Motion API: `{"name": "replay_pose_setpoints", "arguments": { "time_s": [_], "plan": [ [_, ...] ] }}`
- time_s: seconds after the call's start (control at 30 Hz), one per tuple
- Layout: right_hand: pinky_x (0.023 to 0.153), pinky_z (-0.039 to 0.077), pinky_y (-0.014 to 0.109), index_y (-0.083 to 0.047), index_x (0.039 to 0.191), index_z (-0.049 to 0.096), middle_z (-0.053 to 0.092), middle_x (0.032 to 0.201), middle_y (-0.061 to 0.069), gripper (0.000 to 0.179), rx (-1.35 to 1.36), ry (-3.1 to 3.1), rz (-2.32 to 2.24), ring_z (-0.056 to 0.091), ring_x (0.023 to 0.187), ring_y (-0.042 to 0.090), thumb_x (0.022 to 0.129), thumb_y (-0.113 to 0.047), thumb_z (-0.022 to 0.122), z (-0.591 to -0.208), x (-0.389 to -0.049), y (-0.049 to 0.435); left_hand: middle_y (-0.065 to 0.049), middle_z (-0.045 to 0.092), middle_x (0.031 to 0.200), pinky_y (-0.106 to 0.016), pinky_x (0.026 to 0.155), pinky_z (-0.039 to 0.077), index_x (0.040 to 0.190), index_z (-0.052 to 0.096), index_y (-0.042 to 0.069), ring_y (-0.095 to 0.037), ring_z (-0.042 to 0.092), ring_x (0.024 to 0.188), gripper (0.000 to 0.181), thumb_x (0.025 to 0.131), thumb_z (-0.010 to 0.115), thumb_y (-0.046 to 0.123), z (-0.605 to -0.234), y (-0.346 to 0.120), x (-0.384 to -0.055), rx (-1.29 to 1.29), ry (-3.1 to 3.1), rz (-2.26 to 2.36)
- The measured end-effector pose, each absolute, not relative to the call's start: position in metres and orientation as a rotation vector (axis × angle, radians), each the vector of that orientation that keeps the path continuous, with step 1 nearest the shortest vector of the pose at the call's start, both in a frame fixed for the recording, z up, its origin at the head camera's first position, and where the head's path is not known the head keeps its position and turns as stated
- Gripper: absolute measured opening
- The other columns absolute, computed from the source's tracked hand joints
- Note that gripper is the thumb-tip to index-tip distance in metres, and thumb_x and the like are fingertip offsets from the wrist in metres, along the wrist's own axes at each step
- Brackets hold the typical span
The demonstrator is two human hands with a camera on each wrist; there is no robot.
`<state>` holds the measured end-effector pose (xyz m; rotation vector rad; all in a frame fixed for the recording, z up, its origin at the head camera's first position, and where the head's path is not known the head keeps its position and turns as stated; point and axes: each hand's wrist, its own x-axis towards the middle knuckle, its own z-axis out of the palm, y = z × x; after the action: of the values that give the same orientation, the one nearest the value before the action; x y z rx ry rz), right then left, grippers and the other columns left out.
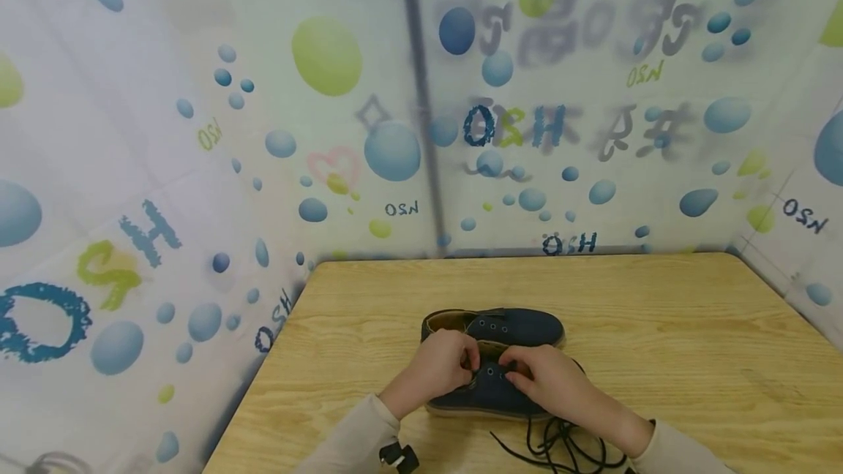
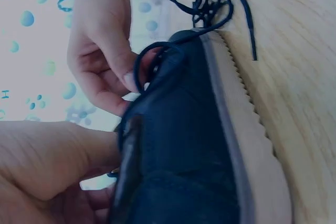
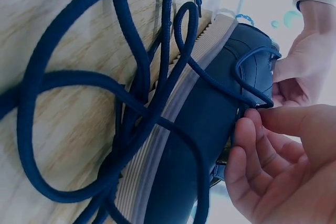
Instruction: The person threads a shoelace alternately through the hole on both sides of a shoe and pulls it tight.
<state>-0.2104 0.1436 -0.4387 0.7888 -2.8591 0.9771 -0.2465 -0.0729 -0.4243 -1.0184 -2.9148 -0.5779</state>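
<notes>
A dark navy lace-up shoe (image 1: 477, 397) with a pale sole lies on its base, toe to the right. My left hand (image 1: 440, 363) has its fingers curled at the shoe's opening; in the left wrist view its thumb (image 2: 92, 148) presses the edge beside the eyelets. From the other side, my right hand (image 1: 552, 380) pinches the dark shoelace (image 3: 251, 59) against the eyelet edge, as the right wrist view shows. A slack loop of that lace crosses the upper. The fingertips inside the opening are partly hidden.
Just behind stands a matching shoe (image 1: 532, 325), no lace visible in its eyelets. Loose lace ends (image 1: 573, 452) lie tangled on the wooden table (image 1: 691, 328) at the front. A bubble-printed curtain (image 1: 369, 225) hangs beyond the table's back edge.
</notes>
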Motion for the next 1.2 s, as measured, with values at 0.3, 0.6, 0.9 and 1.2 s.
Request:
{"name": "replay_pose_setpoints", "arguments": {
  "time_s": [0.3, 0.6, 0.9, 1.2],
  "plan": [
    [0.047, 0.038, 0.019, -0.014, 0.109, 0.071, 0.057, 0.063, -0.014, 0.018, 0.791, -2.855, 0.978, 0.043, 0.05, -0.005, 0.091, -0.016, 0.069, -0.44, -0.211, 0.144, -0.002, 0.076, 0.1, -0.015, 0.064, 0.046, 0.103, 0.077, 0.01, -0.001, 0.059, 0.07, 0.022, 0.096, 0.056, 0.004, -0.406, -0.082, -0.25, -1.183, -3.133, -0.748],
    [0.046, 0.036, 0.019, -0.014, 0.109, 0.071, 0.055, 0.062, -0.014, 0.018, 0.793, -2.851, 0.986, 0.042, 0.049, -0.004, 0.091, -0.015, 0.069, -0.44, -0.21, 0.145, 0.006, 0.076, 0.09, -0.01, 0.065, 0.048, 0.101, 0.079, 0.016, 0.003, 0.062, 0.073, 0.019, 0.092, 0.067, 0.004, -0.404, -0.087, -0.252, -1.317, -3.076, -0.486],
    [0.047, 0.036, 0.019, -0.015, 0.109, 0.071, 0.054, 0.061, -0.015, 0.019, 0.787, -2.848, 0.979, 0.042, 0.049, -0.004, 0.091, -0.016, 0.07, -0.442, -0.211, 0.145, 0.007, 0.074, 0.082, -0.011, 0.061, 0.047, 0.096, 0.076, 0.018, 0.002, 0.061, 0.067, 0.012, 0.091, 0.071, 0.009, -0.408, -0.085, -0.249, -1.24, -2.989, -0.461],
    [0.047, 0.037, 0.019, -0.015, 0.109, 0.071, 0.056, 0.063, -0.014, 0.018, 0.785, -2.848, 0.973, 0.043, 0.05, -0.004, 0.091, -0.015, 0.07, -0.442, -0.21, 0.145, 0.004, 0.063, 0.066, -0.017, 0.042, 0.027, 0.116, 0.056, 0.015, -0.004, 0.042, 0.045, 0.027, 0.092, 0.068, 0.008, -0.39, -0.095, -0.239, -0.954, -2.901, -0.252]
  ]
}}
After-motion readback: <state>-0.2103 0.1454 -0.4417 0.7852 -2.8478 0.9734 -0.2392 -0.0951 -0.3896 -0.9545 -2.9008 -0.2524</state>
